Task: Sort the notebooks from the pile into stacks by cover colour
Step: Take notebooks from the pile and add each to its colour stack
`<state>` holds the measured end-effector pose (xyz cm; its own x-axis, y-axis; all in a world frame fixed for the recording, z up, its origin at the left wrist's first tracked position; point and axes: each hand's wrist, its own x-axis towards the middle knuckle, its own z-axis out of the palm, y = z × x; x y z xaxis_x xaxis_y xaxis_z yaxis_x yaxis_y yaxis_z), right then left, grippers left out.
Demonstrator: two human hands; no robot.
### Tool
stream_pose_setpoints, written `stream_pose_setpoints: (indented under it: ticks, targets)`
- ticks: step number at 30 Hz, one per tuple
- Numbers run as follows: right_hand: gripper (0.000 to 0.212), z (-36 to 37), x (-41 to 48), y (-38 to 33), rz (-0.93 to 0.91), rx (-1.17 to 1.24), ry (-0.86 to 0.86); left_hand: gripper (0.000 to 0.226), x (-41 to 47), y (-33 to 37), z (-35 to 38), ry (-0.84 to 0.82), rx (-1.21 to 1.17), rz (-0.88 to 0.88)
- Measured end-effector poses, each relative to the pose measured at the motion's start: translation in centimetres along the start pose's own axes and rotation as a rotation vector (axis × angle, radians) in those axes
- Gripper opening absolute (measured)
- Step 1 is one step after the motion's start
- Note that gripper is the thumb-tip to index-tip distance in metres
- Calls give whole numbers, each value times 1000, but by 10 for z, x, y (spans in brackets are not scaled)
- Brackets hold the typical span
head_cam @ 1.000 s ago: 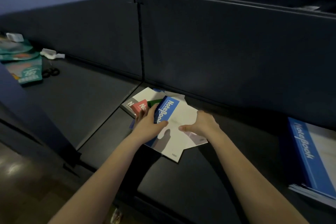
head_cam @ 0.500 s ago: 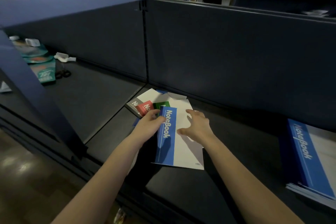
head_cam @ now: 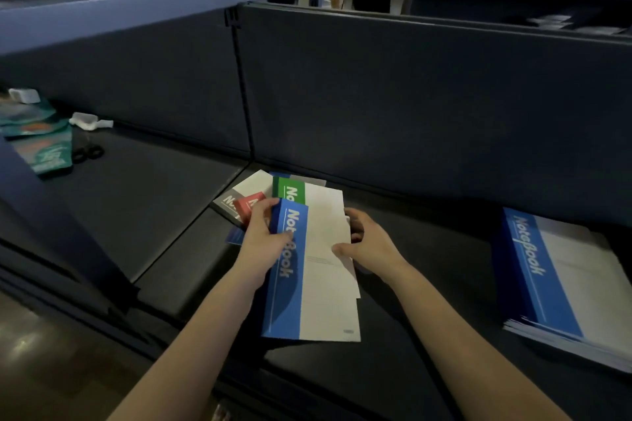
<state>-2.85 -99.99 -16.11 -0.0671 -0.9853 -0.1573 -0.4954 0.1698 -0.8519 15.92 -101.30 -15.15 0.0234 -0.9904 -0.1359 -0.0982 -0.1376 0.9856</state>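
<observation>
Handling: the blue notebook (head_cam: 321, 287) is thin, light and soft-cover, so my guess is it flexes if held by 1 corner. The smooth cover probably slides easily over the ones beneath. Best hold is on the 2 long edges, which is what's happening:
- left hand (head_cam: 263, 239) grips the blue spine edge, thumb on the cover and fingers curled round the edge.
- right hand (head_cam: 371, 246) pinches the opposite white edge, thumb on top and fingers curled at the far side.

The notebook spans the gap between the hands, over the near side of the pile. Can't tell if it's lifted clear.

Looks, left to right:
- just beyond the left hand, fanned: grey notebook (head_cam: 227, 203), red notebook (head_cam: 248, 207), green notebook (head_cam: 290, 191). Each has a colour band plus a white panel.
- the held one has a blue band with "NoteBook" lettering down the spine side; the rest of the cover is white.
- well right of the right hand is the blue stack (head_cam: 564, 280), same cover design. Judged destination.
</observation>
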Motion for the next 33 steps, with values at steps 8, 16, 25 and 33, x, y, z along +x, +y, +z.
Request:
stream_pose_setpoints:
  ticks: [8,16,25,33]
  targets:
    - [101,-23,-11,6,29,239,-8,74,-5,10,21,47,-152,160]
    - [51,-60,-45,18,67,414,25,41,-19,31,64,-1,-247,292]
    - [31,-140,-83,46,-5,429,559,34,-29,49,140,-86,-362,350]
    - [58,-238,-122,97,114,47,702,36,-47,52,158,-60,-490,313]
